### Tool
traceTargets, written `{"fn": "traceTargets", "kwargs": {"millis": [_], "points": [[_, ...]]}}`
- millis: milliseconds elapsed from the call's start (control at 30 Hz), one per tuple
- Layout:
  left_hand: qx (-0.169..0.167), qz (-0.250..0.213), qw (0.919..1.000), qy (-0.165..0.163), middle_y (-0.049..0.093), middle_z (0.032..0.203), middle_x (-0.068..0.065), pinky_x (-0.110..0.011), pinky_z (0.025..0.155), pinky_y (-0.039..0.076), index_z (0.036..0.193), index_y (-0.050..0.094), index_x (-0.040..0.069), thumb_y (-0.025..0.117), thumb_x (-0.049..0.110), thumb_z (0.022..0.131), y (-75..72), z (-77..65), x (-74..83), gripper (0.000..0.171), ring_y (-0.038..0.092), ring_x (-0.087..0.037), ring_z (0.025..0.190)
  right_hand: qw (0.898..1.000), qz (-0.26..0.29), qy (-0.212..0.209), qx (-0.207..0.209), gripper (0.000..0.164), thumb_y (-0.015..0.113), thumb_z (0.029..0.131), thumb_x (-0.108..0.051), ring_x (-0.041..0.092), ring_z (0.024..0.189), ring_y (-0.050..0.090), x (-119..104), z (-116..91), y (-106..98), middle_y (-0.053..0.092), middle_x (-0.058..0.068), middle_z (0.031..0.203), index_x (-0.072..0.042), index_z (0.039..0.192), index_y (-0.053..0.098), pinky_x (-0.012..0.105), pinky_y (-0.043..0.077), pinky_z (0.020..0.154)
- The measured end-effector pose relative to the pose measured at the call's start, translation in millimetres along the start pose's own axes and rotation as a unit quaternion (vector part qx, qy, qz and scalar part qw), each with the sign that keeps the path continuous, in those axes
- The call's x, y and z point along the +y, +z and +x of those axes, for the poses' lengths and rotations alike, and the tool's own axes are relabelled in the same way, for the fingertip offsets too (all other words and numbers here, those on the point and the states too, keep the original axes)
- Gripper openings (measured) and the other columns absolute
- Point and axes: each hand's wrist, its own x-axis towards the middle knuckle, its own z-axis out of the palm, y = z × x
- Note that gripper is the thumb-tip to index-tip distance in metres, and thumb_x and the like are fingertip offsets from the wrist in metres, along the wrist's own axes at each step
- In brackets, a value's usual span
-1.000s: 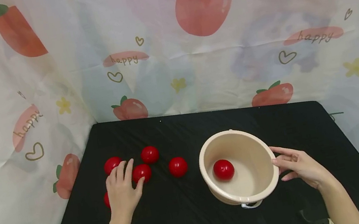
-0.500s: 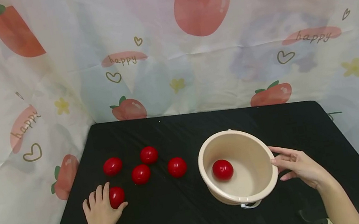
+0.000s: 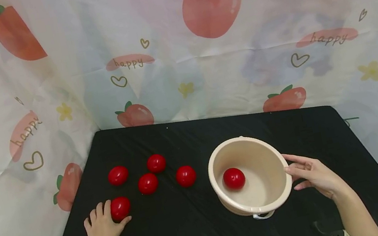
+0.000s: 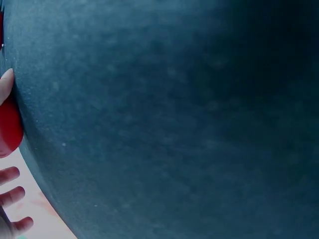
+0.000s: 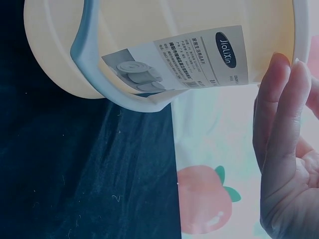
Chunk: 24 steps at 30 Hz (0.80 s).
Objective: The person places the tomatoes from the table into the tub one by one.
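Observation:
At the left of the black table in the head view, my left hand (image 3: 103, 229) lies beside a shiny red ball (image 3: 120, 208), its thumb along the near side. The left wrist view shows the thumb (image 4: 6, 85) against the red ball (image 4: 9, 127), while spread fingers (image 4: 14, 196) stand apart from it. My right hand (image 3: 318, 175) pinches the rim of a cream bucket (image 3: 270, 171) on its right side. A red ball (image 3: 234, 178) lies inside the bucket. In the right wrist view, fingers (image 5: 284, 122) meet the bucket's rim beside its label (image 5: 199, 59).
Several more red balls lie left of the bucket, among them one at the far left (image 3: 118, 175) and one nearest the bucket (image 3: 186, 176). A bucket handle (image 5: 127, 99) hangs on the near side. A printed cloth (image 3: 172, 66) stands behind the black table (image 3: 202, 234).
My left hand has moved from the balls further back to the nearest left one, which has shifted slightly left. The right hand and bucket stay in place.

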Motion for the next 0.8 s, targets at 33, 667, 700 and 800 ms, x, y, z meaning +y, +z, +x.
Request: {"fn": "traceTargets", "kwargs": {"millis": [33, 667, 700, 800], "points": [[-0.002, 0.0, 1.0, -0.002, 0.043, 0.117, -0.024, -0.065, 0.088, 0.023, 0.123, 0.044, 0.002, 0.077, 0.049, 0.061, 0.3, 0.0, -0.4, 0.084, 0.036, -0.043, 0.107, 1.0, 0.0, -0.001, 0.0, 0.062, 0.054, 0.092, -0.014, 0.011, 0.074, 0.064, 0.3, 0.0, -0.1, 0.066, -0.008, 0.086, 0.01, 0.139, 0.022, 0.031, 0.054, 0.059], [0.084, -0.014, 0.9946, 0.06, 0.049, 0.11, -0.018, -0.057, 0.077, 0.036, 0.119, 0.047, 0.007, 0.072, 0.048, 0.062, -20.1, 17.7, 32.7, 0.074, 0.044, -0.039, 0.095, 1.0, 0.0, 0.003, 0.006, 0.06, 0.056, 0.091, -0.017, 0.013, 0.075, 0.064, 0.0, 0.0, 1.7, 0.067, -0.006, 0.087, 0.006, 0.139, 0.027, 0.033, 0.054, 0.06], [0.088, -0.012, 0.9936, 0.07, 0.049, 0.111, -0.018, -0.056, 0.078, 0.036, 0.12, 0.047, 0.007, 0.071, 0.048, 0.062, -24.4, 21.6, 38.8, 0.075, 0.045, -0.038, 0.095, 1.0, 0.0, 0.002, 0.005, 0.061, 0.056, 0.091, -0.017, 0.012, 0.075, 0.064, 0.0, 0.0, 1.6, 0.066, -0.006, 0.087, 0.007, 0.139, 0.026, 0.033, 0.054, 0.06], [0.096, -0.01, 0.99, 0.103, 0.049, 0.114, -0.016, -0.055, 0.08, 0.037, 0.121, 0.047, 0.007, 0.071, 0.048, 0.063, -37.4, 34.0, 61.0, 0.075, 0.045, -0.037, 0.098, 1.0, 0.002, 0.001, 0.003, 0.062, 0.055, 0.092, -0.016, 0.012, 0.075, 0.064, -0.4, -0.3, 1.5, 0.066, -0.007, 0.087, 0.009, 0.139, 0.023, 0.032, 0.054, 0.06]]}}
